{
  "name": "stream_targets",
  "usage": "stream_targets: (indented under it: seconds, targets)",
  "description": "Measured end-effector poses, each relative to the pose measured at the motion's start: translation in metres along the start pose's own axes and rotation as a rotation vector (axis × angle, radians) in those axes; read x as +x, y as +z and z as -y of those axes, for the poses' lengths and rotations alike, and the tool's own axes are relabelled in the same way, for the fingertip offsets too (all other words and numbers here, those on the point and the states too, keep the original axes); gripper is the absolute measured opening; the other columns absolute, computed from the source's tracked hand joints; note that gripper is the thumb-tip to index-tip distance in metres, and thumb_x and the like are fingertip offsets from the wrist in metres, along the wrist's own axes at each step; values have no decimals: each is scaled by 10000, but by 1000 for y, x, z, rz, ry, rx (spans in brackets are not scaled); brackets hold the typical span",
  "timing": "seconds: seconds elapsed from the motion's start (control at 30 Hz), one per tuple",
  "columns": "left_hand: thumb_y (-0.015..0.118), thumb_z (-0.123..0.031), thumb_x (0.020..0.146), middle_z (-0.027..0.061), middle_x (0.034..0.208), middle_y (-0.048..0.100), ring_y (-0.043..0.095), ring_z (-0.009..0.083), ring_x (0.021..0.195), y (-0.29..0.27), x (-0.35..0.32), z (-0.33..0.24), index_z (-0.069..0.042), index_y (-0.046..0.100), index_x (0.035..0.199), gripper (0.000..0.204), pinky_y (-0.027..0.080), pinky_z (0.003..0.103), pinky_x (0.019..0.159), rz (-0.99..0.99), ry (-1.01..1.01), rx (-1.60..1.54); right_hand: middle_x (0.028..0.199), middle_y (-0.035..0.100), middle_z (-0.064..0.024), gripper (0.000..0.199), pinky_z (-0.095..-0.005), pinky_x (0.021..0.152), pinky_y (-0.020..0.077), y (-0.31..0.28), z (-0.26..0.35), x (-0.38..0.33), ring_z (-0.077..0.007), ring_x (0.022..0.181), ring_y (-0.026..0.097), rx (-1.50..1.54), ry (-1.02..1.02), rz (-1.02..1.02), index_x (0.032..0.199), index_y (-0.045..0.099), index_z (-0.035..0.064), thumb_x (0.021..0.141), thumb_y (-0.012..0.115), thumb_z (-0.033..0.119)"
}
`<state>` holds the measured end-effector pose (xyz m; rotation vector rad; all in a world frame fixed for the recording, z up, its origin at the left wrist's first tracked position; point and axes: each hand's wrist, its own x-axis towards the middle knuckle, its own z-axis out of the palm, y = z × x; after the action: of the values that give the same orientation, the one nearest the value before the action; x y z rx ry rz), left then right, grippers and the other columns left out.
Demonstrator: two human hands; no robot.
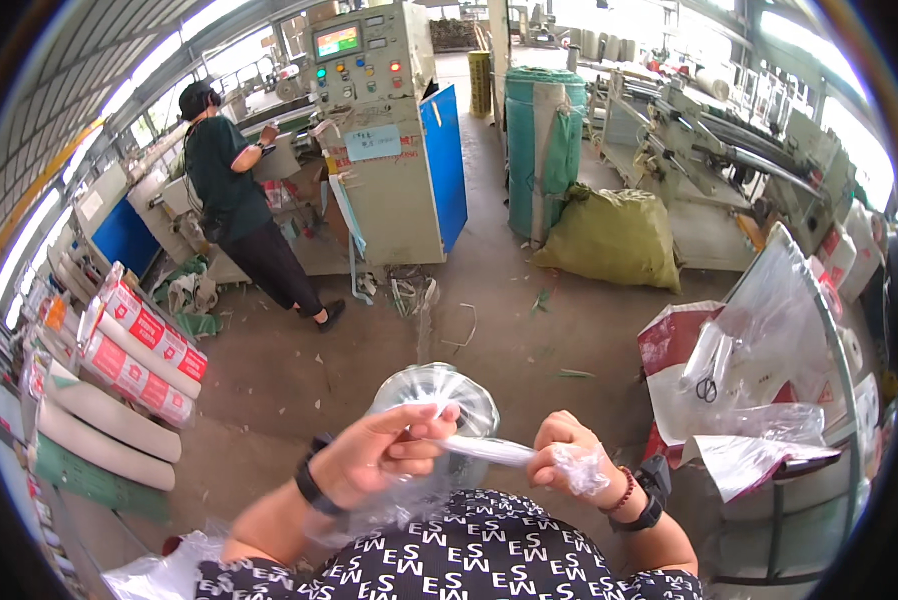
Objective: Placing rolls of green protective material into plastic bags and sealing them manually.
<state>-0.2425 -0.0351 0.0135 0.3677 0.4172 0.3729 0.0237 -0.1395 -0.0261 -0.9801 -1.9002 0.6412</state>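
Note:
My left hand [387, 452] is closed in a pinch on clear plastic film, its fingers bent inward. My right hand [571, 458] makes a fist around the other end, with a crumpled tuft of film showing by the wrist. Between the two hands a twisted strand of clear plastic film [489, 449] is pulled taut. Just beyond and below my left hand, a round clear plastic bundle [434, 388] has folds that fan out from its gathered top. Its lower part is hidden behind the hands, so what it contains cannot be told.
At left lie several wrapped rolls [139, 365]. A co-worker [234, 190] stands by a control cabinet [384, 200]. Ahead are a green wrapped roll [546, 150] and a yellow-green sack [614, 240]. At right, a metal-framed bin [749, 345] holds sheets, plastic and scissors [707, 390].

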Motion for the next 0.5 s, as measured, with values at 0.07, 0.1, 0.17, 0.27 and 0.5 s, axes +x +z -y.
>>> stream_targets:
  seconds: [0.07,0.1,0.17,0.27,0.5]
  targets:
    - [629,-186,910,-49,777,486,307,-4,516,8,8,-33,1,545,1102,280,244,176,432,-58,-295,420,754,495,36,181,-309,726,389,-5,-6,7,-175,730,494,-224,-148,81,714,662,199,810,736,333]
    - [619,-183,918,-64,717,476,325,-13,532,23,13,-48,-10,590,996,192,246,177,440,-83,-366,663,726,496,39,120,-313,722,387,-1,-1,14,-176,710,504,-200,-205,80,763,672,205,789,748,294]
    - [624,-166,886,-4,678,551,477,66,527,41,26,-74,-26,612,956,157,342,244,447,-111,-470,1362,774,539,29,204,-318,759,390,7,7,25,-174,780,545,-195,-319,129,916,676,209,727,751,219]
    - [645,-144,809,81,713,619,609,222,608,66,37,-71,-48,631,942,165,448,324,522,204,72,2542,923,550,0,316,-327,841,394,26,4,28,-181,921,538,-346,-323,142,958,649,188,647,702,161]
    - [649,-69,744,86,746,603,613,294,643,26,32,-39,-72,632,920,177,477,359,555,-119,1007,2273,854,567,-5,342,-322,733,472,32,20,29,-203,812,590,-303,-114,-15,983,672,182,663,725,73]
